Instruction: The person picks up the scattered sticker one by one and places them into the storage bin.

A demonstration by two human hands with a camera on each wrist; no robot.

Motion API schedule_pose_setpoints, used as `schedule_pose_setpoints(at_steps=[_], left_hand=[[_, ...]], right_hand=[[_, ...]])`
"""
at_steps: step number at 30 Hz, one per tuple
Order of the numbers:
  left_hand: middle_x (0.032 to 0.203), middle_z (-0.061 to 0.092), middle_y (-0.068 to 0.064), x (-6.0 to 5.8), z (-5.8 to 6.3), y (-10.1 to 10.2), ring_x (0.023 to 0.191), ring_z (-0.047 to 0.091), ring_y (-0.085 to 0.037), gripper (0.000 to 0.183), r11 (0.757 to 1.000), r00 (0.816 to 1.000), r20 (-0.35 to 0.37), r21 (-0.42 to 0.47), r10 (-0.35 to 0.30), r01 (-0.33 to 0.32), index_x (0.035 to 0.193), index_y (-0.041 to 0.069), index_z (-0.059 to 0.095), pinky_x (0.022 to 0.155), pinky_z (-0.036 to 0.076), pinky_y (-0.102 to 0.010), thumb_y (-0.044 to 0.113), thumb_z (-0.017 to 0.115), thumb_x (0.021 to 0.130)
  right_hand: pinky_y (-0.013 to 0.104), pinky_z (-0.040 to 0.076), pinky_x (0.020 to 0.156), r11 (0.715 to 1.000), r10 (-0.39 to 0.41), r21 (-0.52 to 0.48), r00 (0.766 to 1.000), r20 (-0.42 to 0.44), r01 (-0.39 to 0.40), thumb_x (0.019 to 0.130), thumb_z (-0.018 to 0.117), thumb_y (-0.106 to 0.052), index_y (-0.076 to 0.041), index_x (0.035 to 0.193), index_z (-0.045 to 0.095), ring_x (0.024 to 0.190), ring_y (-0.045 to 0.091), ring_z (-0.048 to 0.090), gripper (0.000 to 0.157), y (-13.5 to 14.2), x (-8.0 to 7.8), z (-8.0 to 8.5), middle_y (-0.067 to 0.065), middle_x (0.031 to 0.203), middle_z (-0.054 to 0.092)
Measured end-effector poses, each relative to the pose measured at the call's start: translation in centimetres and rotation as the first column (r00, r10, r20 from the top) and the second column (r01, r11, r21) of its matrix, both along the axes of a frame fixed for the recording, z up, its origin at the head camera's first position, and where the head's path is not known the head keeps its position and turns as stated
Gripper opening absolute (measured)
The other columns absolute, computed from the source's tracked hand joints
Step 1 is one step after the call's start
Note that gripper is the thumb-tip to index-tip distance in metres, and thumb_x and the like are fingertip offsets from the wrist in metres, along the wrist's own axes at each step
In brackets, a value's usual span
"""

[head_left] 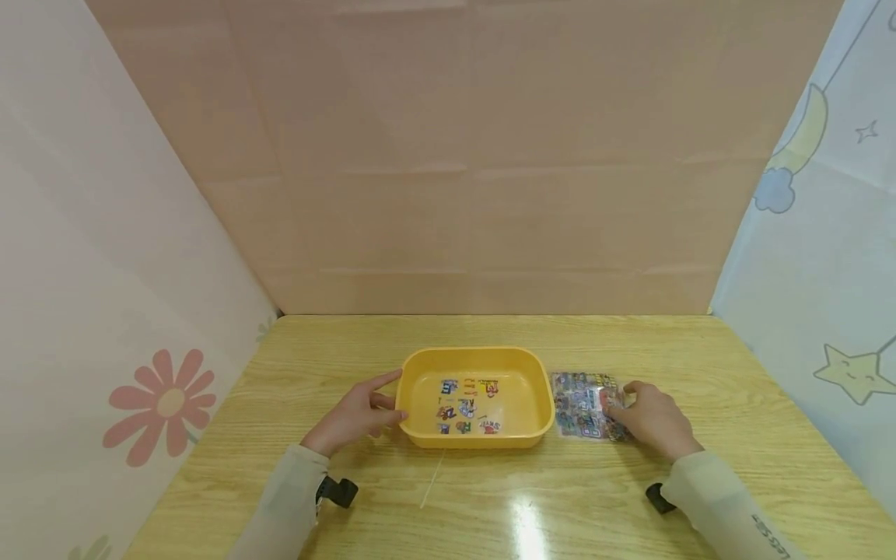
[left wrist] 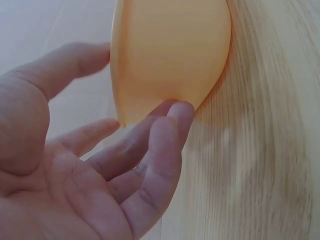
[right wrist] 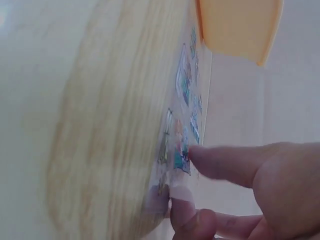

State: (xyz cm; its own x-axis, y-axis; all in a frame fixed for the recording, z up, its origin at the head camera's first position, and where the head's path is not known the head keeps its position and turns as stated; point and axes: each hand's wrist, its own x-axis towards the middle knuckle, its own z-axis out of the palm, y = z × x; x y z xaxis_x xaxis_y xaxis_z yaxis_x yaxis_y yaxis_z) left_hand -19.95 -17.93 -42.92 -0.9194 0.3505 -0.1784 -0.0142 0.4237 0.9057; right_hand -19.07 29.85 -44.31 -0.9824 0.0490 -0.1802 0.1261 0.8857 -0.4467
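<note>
A yellow plastic tub [head_left: 476, 441] stands mid-table, with several small colourful cartoon and letter pictures [head_left: 465, 407] on its inside floor. At its left end my left hand [head_left: 358, 414] holds it, fingertips on the rim and bent fingers against the outer wall [left wrist: 172, 55]. Just right of the tub lies a clear plastic sheet of printed pictures, like stickers [head_left: 581, 400]. My right hand [head_left: 654, 420] pinches the sheet's right edge between thumb and fingers. In the right wrist view, the thumb [right wrist: 225, 162] rests against one picture and a fingertip shows through the clear plastic.
A thin pale strip [head_left: 433, 478] lies on the wooden table [head_left: 364, 505] in front of the tub. Brown paper [head_left: 476, 155] closes off the back. Printed panels stand on the left [head_left: 105, 233] and the right [head_left: 833, 257].
</note>
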Motion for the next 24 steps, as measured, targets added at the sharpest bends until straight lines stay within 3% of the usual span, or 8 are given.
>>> schedule_pose_setpoints(at_steps=[4, 11, 16, 20, 24], left_hand=[[0.116, 0.071, -0.016, -0.06, -0.17, -0.05, 0.091, 0.07, -0.027, 0.088, 0.999, 0.999, -0.004, -0.004, -0.032, 0.032, 0.159, 0.013, 0.03, 0.067, 0.055, -0.04, 0.024, 0.08, 0.087], [0.117, 0.071, -0.015, -0.18, -0.48, -0.11, 0.086, 0.069, -0.021, 0.095, 0.999, 0.999, -0.012, 0.002, -0.051, 0.051, 0.159, 0.013, 0.03, 0.064, 0.052, -0.036, 0.028, 0.085, 0.082], [0.118, 0.07, -0.016, -0.21, -0.58, -0.15, 0.087, 0.069, -0.021, 0.095, 0.999, 0.999, -0.019, -0.011, -0.043, 0.042, 0.159, 0.014, 0.03, 0.066, 0.054, -0.038, 0.028, 0.085, 0.082], [0.118, 0.07, -0.017, -0.23, -0.59, -0.15, 0.086, 0.069, -0.021, 0.094, 0.999, 0.999, -0.027, -0.014, -0.045, 0.045, 0.159, 0.013, 0.03, 0.065, 0.054, -0.039, 0.026, 0.084, 0.083], [0.119, 0.07, -0.018, -0.21, -0.54, -0.11, 0.085, 0.069, -0.022, 0.094, 0.999, 0.998, -0.031, -0.01, -0.049, 0.049, 0.159, 0.011, 0.029, 0.064, 0.053, -0.038, 0.026, 0.084, 0.084]], right_hand=[[0.053, 0.053, 0.071, 1.0, 0.0, -0.024, 1.0, -0.014, 0.0, 0.098, 0.054, -0.055, 0.014, 0.131, 0.052, 0.09, 0.036, 0.068, 0.077, 0.35, 0.05, -0.05, 0.026, 0.107, 0.069], [0.037, 0.046, 0.056, 0.989, -0.08, -0.126, 0.997, -0.016, 0.078, 0.1, 0.054, -0.031, 0.013, 0.133, 0.052, 0.067, 0.021, 0.061, 0.055, 0.66, 0.09, -0.02, 0.013, 0.09, 0.072], [0.037, 0.045, 0.055, 0.979, -0.109, -0.179, 0.993, -0.042, 0.1, 0.101, 0.052, -0.029, 0.01, 0.129, 0.057, 0.065, 0.022, 0.058, 0.048, 0.8, 0.18, 0.05, 0.012, 0.089, 0.071], [0.038, 0.044, 0.056, 0.971, -0.113, -0.22, 0.992, -0.055, 0.099, 0.101, 0.049, -0.026, 0.009, 0.123, 0.061, 0.06, 0.021, 0.054, 0.043, 0.98, 0.06, 0.2, 0.013, 0.089, 0.069], [0.039, 0.044, 0.061, 0.966, -0.114, -0.239, 0.992, -0.048, 0.099, 0.102, 0.047, -0.025, 0.009, 0.12, 0.064, 0.067, 0.023, 0.053, 0.042, 1.07, -0.15, 0.57, 0.024, 0.104, 0.068]])
